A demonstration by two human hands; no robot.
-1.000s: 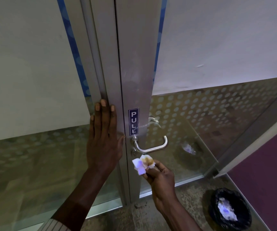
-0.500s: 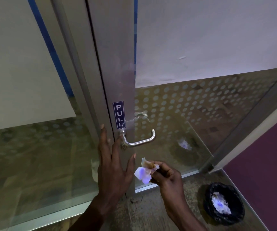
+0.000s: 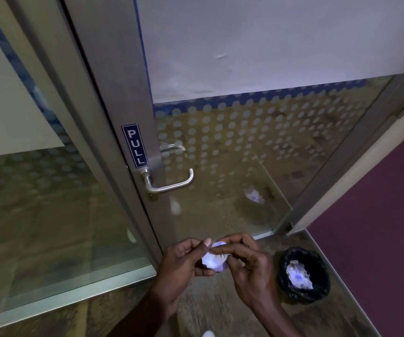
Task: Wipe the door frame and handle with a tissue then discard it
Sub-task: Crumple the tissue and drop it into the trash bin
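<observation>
A crumpled white tissue [image 3: 212, 260] sits between both my hands, low in the middle of the view. My left hand [image 3: 181, 266] pinches it from the left and my right hand [image 3: 249, 266] grips it from the right. Above them stands the grey metal door frame [image 3: 113, 76] with a blue PULL sticker [image 3: 135, 145]. The steel lever handle [image 3: 169, 184] sticks out just under the sticker. Neither hand touches the frame or the handle.
A small bin with a black liner [image 3: 303, 276] stands on the floor at the right, with white tissue inside. Glass panels with frosted dots flank the frame. A dark purple wall [image 3: 378, 215] runs along the right.
My left hand left the door frame and came down to join my right hand on the tissue. Both hands moved lower, away from the handle. The camera shifted right and down.
</observation>
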